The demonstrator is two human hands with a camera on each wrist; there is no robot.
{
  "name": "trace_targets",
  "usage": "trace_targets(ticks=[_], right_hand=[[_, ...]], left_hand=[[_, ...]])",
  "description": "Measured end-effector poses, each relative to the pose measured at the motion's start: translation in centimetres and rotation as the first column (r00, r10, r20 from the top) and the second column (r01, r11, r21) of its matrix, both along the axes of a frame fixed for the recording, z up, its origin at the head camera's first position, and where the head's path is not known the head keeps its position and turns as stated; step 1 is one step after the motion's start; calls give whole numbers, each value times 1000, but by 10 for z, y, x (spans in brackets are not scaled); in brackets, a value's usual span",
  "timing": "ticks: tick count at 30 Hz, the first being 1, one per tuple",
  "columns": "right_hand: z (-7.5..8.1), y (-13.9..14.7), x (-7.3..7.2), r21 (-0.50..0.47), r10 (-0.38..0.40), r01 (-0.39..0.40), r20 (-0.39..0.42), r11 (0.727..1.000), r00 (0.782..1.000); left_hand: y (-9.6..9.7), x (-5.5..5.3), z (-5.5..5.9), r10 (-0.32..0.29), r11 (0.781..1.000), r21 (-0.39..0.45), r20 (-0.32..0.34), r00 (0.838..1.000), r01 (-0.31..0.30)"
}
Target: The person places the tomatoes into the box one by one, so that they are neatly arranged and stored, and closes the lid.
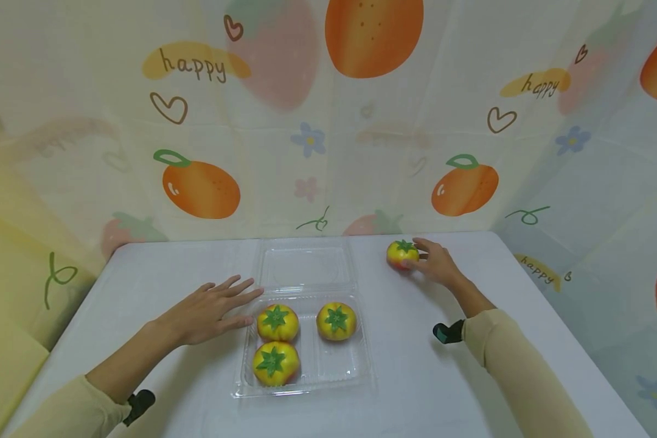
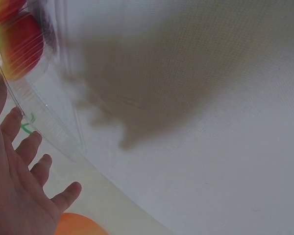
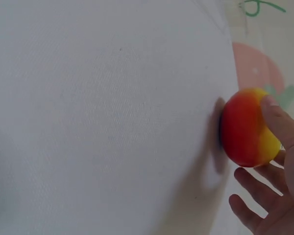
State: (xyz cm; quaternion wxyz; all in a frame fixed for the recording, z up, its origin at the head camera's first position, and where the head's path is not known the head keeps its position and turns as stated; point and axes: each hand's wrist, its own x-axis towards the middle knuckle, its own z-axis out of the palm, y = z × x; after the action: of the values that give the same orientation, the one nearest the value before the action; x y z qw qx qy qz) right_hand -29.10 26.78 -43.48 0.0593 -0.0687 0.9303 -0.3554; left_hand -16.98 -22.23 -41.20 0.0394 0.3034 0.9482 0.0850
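My right hand (image 1: 438, 263) is at the back right of the table, thumb and fingers around the right side of a yellow-red, tomato-like fruit (image 1: 398, 257) with a green star-shaped top. In the right wrist view the thumb lies against this fruit (image 3: 247, 129), while the lower fingers spread away from it. A clear plastic clamshell box (image 1: 336, 368) lies with its lid (image 1: 306, 266) folded back. Inside it are two such fruits on the left, front (image 1: 275, 365) and back (image 1: 277, 321), and one at the right (image 1: 336, 320). My left hand (image 1: 210, 313) stretches flat with fingers spread, thumb tip at the box's left rim.
A white table (image 1: 159, 274) carries everything. Behind it hangs a printed curtain (image 1: 328, 164) with oranges, hearts and lettering, which also runs along both sides. Dark bands show at the left cuff (image 1: 139, 406) and the right cuff (image 1: 448, 333).
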Motion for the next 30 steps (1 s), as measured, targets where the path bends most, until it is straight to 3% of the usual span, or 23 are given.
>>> trace_targets(ticks=[5,22,30], right_hand=[[-4,1,-3,-40,-11,11,11,999,1000],[-5,-2,0,-12,-36,36,10,999,999],[-5,-5,5,-24,9,-9,-32,1000,999]], left_hand=[[0,0,0,0,1000,4,3,1000,0],[-1,1,1,1,1000,8,-7,1000,-1],[0,1,1,4,1000,5,-2,1000,-4]])
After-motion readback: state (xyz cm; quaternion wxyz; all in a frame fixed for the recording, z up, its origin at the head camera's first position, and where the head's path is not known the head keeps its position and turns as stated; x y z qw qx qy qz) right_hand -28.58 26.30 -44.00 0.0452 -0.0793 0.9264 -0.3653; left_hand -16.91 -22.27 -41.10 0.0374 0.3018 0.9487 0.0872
